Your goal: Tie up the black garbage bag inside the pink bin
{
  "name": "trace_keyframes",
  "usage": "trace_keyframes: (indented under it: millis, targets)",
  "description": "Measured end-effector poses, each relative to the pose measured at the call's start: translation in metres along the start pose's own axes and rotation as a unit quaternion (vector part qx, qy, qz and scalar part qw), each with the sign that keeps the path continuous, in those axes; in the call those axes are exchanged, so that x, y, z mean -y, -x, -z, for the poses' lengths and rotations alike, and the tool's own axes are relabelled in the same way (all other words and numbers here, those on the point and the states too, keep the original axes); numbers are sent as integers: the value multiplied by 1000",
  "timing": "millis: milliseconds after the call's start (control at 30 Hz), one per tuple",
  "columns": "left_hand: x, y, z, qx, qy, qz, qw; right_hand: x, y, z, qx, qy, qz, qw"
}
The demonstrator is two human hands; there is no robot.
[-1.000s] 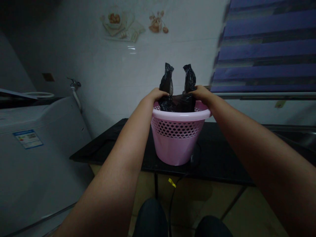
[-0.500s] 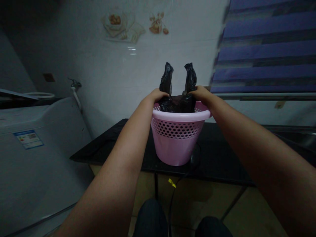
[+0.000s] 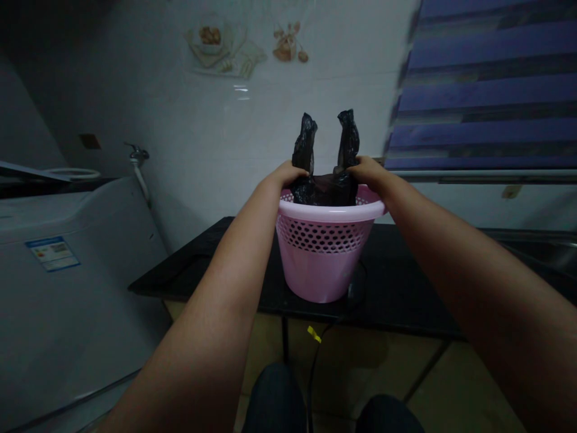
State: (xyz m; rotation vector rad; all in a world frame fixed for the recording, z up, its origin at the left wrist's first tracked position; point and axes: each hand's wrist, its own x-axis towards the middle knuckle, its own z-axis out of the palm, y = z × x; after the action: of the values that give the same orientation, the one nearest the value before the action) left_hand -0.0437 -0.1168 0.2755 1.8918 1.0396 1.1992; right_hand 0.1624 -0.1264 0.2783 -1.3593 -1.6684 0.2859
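A pink plastic basket (image 3: 318, 270) with a band of holes below its rim stands upright on the dark countertop (image 3: 406, 288). Inside its mouth is a black plastic bag (image 3: 331, 189), whose two handles stick up above the rim. My left hand (image 3: 291, 173) is closed on the bag at the base of its left handle. On the other side, my right hand (image 3: 367, 171) grips the bag below its right handle. Some fingers of both hands are hidden behind the black plastic. The lower part of the bag is out of sight inside the basket.
A washing machine (image 3: 81, 300) stands to the left, near a wall tap (image 3: 137, 153). A black cable (image 3: 312, 373) with a yellow tag (image 3: 314, 334) hangs over the counter's front edge. At the far right is a metal sink (image 3: 554, 252), below a purple striped blind (image 3: 487, 96).
The bag's right handle stands slightly higher and its tip has shifted a little. Both hands and the basket stay in nearly the same place.
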Motion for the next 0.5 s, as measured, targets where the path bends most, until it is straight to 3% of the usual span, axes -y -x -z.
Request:
trace_keyframes:
  millis: [500]
  targets:
    - [1,-3,-1,-6,-26,45,999,5,3,0,3,13,-3,1000]
